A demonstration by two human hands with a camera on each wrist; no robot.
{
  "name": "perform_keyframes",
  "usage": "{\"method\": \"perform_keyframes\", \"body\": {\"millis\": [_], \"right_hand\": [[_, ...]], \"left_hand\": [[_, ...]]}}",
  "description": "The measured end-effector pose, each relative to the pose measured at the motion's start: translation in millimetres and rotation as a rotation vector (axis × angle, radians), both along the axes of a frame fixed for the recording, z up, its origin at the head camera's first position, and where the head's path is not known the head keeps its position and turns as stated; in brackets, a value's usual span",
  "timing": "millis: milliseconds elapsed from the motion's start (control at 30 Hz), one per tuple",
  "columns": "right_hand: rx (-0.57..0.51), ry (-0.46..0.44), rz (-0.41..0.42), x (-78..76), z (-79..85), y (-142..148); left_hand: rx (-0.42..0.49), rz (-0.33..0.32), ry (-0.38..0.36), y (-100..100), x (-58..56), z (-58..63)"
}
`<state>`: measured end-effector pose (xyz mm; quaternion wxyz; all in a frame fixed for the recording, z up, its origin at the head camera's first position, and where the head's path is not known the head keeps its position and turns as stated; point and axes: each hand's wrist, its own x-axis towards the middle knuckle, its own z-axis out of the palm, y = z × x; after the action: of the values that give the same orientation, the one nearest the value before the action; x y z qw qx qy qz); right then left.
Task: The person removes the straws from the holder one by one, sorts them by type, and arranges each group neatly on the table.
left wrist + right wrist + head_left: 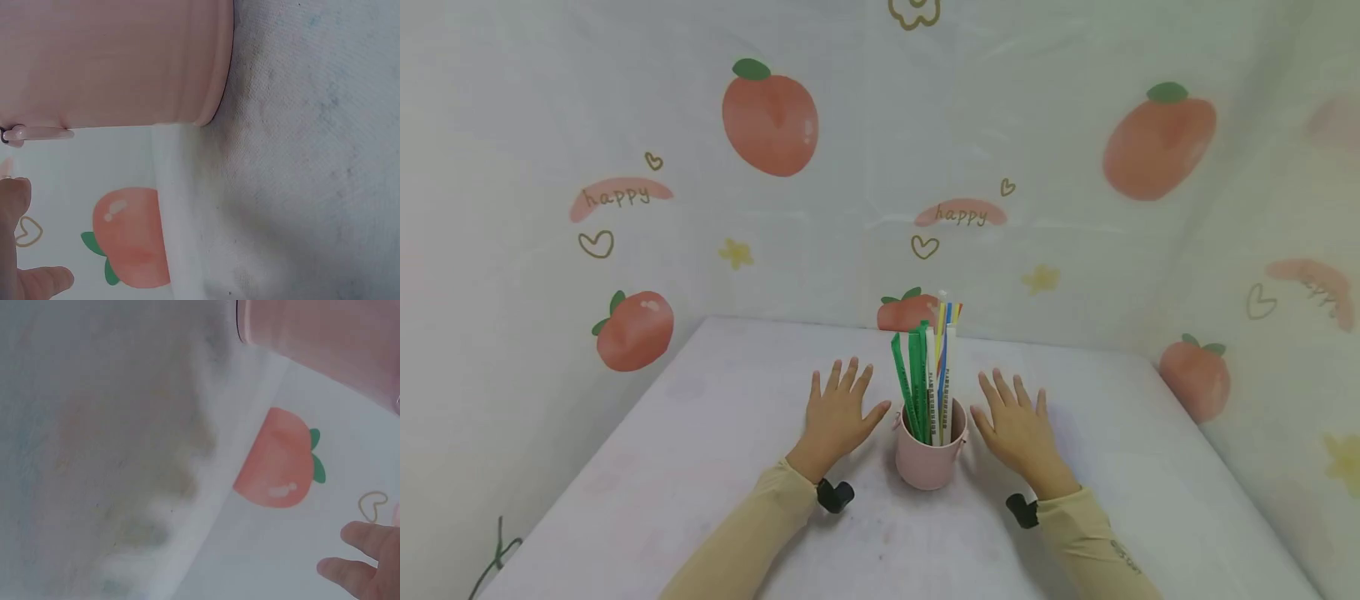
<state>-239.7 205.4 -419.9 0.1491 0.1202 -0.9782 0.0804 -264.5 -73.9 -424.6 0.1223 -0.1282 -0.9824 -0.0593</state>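
A small pink bucket [927,468] stands upright on the table between the two hands. Inside it lean several long, thin wrapped sticks that look like straws: green ones [917,383], white ones with dark print [932,400] and yellow, blue and red ones behind. Left of the bucket, my left hand [838,421] is spread palm down, its thumb close to the rim. My right hand [1018,429] lies likewise on the other side, fingers spread, holding nothing. Each wrist view shows the bucket wall [112,62] [331,344] and a few fingertips [47,281] [362,537].
A pale cloth covers the table [700,467]. Behind and at the sides hangs a white curtain [850,250] printed with peaches, hearts and stars. Small black cameras [837,496] sit on both wrists. A green cord [499,550] hangs at the lower left.
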Motion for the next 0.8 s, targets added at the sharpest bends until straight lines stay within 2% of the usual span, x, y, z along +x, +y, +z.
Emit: {"method": "perform_keyframes", "body": {"millis": [233,400,500,633,800], "right_hand": [[0.020,-0.025,0.005,-0.9,-1.2,-2],[0.015,-0.070,0.030,0.6,-0.7,-3],[0.002,-0.111,0.049,1.3,0.1,-4],[-0.022,-0.133,0.052,1.2,-0.9,-4],[-0.069,-0.107,0.068,-0.1,-1.0,-2]], "left_hand": [[0.000,-0.037,-0.016,0,0.6,3.6],[0.060,-0.087,-0.031,2,0.9,5.8],[0.120,-0.085,-0.077,4,2.1,7.1],[0.155,-0.067,-0.143,6,3.3,9.4],[0.195,-0.081,-0.156,6,2.4,12.4]]}}
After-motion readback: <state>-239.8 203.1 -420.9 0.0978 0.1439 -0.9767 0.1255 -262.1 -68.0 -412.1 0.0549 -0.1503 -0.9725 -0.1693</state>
